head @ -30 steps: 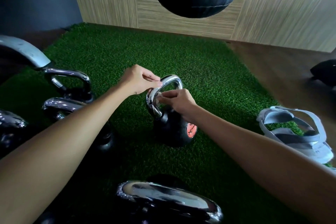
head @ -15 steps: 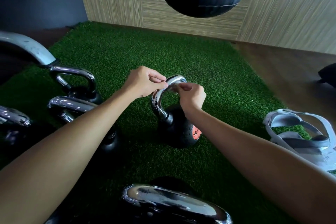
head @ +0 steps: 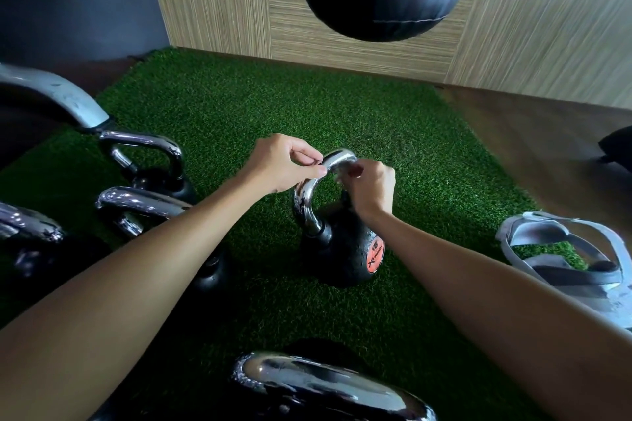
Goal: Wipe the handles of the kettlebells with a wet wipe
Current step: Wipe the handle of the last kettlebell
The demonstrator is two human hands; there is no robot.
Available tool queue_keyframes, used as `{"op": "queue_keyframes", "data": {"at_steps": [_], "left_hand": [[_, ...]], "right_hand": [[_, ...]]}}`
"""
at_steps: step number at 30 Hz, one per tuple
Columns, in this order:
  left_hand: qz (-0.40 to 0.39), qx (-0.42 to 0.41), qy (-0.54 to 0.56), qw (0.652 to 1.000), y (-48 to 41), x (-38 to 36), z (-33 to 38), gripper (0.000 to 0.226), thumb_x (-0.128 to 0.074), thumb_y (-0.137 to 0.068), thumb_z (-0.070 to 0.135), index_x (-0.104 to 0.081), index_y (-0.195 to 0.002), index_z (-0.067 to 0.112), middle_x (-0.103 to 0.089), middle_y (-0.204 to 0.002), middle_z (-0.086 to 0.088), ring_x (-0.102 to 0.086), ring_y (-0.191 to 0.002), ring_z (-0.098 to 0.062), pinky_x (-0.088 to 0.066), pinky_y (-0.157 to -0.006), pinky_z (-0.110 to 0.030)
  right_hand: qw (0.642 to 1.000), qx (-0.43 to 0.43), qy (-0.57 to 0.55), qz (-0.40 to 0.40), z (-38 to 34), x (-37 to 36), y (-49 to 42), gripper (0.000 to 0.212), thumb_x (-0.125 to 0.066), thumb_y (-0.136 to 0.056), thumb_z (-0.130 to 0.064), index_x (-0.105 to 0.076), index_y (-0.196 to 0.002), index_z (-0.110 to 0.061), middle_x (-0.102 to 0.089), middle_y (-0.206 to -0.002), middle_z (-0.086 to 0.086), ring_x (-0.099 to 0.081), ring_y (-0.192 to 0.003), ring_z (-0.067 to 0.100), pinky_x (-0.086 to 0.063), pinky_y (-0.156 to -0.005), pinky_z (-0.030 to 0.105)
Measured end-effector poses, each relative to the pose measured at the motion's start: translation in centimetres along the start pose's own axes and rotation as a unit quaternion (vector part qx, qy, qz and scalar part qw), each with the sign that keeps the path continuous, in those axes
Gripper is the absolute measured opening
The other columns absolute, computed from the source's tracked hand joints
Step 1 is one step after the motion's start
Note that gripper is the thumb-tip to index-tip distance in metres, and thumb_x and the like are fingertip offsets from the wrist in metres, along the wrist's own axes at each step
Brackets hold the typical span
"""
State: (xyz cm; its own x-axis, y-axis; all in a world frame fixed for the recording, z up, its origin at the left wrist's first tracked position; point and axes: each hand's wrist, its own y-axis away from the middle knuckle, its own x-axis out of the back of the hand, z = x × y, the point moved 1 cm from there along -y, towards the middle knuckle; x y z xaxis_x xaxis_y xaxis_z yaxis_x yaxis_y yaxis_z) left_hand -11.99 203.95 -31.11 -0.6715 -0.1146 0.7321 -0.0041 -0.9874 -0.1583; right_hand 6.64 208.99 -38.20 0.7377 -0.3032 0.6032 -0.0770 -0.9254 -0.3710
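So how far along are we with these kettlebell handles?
Done: the centre handle shows droplets on its left leg, so that part looks wiped. In hand: the left hand pinches the top of it and the right hand grips its right side; the wipe is too small to make out. Left: probably that right side. I cannot tell whether the left kettlebells or the near kettlebell are wiped.

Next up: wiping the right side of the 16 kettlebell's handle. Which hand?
Right, probably. The right hand curls round the handle on that side, directly above the stretch to wipe; the left hand pinches its top left, across the arch.
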Motion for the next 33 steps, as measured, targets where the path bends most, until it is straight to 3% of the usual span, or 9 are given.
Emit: {"op": "queue_keyframes", "data": {"at_steps": [5, 9, 13, 15, 20, 24, 28, 31, 33], "left_hand": [[0.002, -0.032, 0.002, 0.999, 0.4, -0.4, 1.3, 0.03, -0.081, -0.085, 0.04, -0.077, -0.112, 0.029, -0.075, -0.103, 0.011, -0.051, -0.038, 0.014, -0.033, -0.039, -0.004], [0.013, -0.044, -0.014, 0.999, 1.0, -0.5, 1.8, 0.03, -0.081, -0.085, 0.038, -0.077, -0.112, 0.026, -0.075, -0.104, 0.008, -0.048, -0.035, 0.015, -0.031, -0.036, -0.004], [0.032, -0.092, -0.033, 0.995, 1.9, -1.4, 2.3, 0.025, -0.082, -0.085, 0.036, -0.079, -0.106, 0.023, -0.077, -0.101, 0.006, -0.05, -0.036, 0.011, -0.033, -0.037, -0.006], [0.048, -0.122, -0.053, 0.99, 2.5, -2.0, 3.1, 0.022, -0.082, -0.084, 0.034, -0.08, -0.102, 0.021, -0.078, -0.098, 0.007, -0.052, -0.045, 0.013, -0.037, -0.044, -0.004], [0.037, -0.176, -0.078, 0.981, 4.2, -4.2, 6.4, 0.021, -0.083, -0.083, 0.028, -0.081, -0.102, 0.018, -0.078, -0.094, 0.007, -0.057, -0.066, 0.011, -0.042, -0.055, 0.001], [0.055, -0.178, -0.119, 0.975, 5.1, -4.9, 7.6, 0.019, -0.082, -0.083, 0.025, -0.08, -0.1, 0.015, -0.078, -0.09, 0.002, -0.068, -0.072, -0.009, -0.053, -0.061, -0.016], [0.043, -0.137, -0.117, 0.983, 5.5, -4.3, 7.5, 0.03, -0.084, -0.081, 0.025, -0.077, -0.108, 0.017, -0.078, -0.098, 0.005, -0.067, -0.076, -0.002, -0.044, -0.06, -0.001], [0.045, -0.096, -0.193, 0.975, 6.5, -5.0, 8.1, 0.044, -0.081, -0.078, 0.028, -0.07, -0.12, 0.026, -0.075, -0.1, 0.009, -0.069, -0.079, -0.006, -0.059, -0.067, -0.023], [0.084, -0.078, -0.268, 0.956, 7.4, -5.4, 8.3, 0.052, -0.081, -0.076, 0.036, -0.066, -0.126, 0.032, -0.073, -0.101, 0.014, -0.069, -0.087, -0.008, -0.053, -0.081, -0.029]], "right_hand": [[0.998, -0.052, -0.028, 0.006, 1.0, -1.3, 0.6, 0.026, -0.064, -0.092, -0.032, -0.063, -0.075, -0.013, -0.07, -0.077, 0.005, -0.062, -0.06, 0.019, -0.057, -0.056, 0.037], [0.995, -0.071, -0.069, -0.03, 2.3, 0.8, 2.0, 0.022, -0.081, -0.084, -0.037, -0.072, -0.079, -0.018, -0.067, -0.073, -0.011, -0.062, -0.062, 0.004, -0.05, -0.057, 0.013], [0.985, -0.105, -0.127, -0.056, 5.4, 3.2, 1.4, 0.041, -0.084, -0.055, -0.066, -0.074, -0.078, -0.034, -0.076, -0.082, -0.008, -0.074, -0.076, 0.013, -0.063, -0.07, 0.04], [0.985, -0.096, -0.139, -0.045, 6.4, 4.7, 1.2, 0.057, -0.08, -0.042, -0.081, -0.071, -0.079, -0.039, -0.075, -0.089, -0.006, -0.074, -0.086, 0.016, -0.062, -0.075, 0.039], [0.996, -0.048, -0.072, -0.027, 3.2, 9.9, 1.5, 0.019, -0.08, -0.084, -0.034, -0.066, -0.095, -0.025, -0.068, -0.105, -0.014, -0.067, -0.09, 0.01, -0.054, -0.069, 0.027], [0.991, 0.058, -0.003, -0.124, 2.5, 12.0, 0.3, 0.011, -0.072, -0.093, -0.022, -0.065, -0.102, -0.022, -0.069, -0.105, -0.012, -0.063, -0.082, -0.002, -0.049, -0.063, 0.012], [0.981, 0.083, 0.017, -0.175, 1.1, 12.2, -0.9, 0.007, -0.064, -0.098, -0.018, -0.063, -0.102, -0.024, -0.07, -0.094, -0.011, -0.063, -0.075, 0.004, -0.05, -0.064, 0.028], [0.973, 0.079, 0.011, -0.215, -0.3, 11.9, -2.6, 0.009, -0.063, -0.098, -0.016, -0.063, -0.103, -0.024, -0.069, -0.104, -0.006, -0.065, -0.086, 0.01, -0.057, -0.074, 0.033], [0.956, 0.081, 0.006, -0.282, -0.9, 11.7, -3.3, 0.008, -0.059, -0.1, -0.016, -0.064, -0.105, -0.021, -0.067, -0.113, -0.002, -0.064, -0.098, 0.017, -0.056, -0.083, 0.037]]}}
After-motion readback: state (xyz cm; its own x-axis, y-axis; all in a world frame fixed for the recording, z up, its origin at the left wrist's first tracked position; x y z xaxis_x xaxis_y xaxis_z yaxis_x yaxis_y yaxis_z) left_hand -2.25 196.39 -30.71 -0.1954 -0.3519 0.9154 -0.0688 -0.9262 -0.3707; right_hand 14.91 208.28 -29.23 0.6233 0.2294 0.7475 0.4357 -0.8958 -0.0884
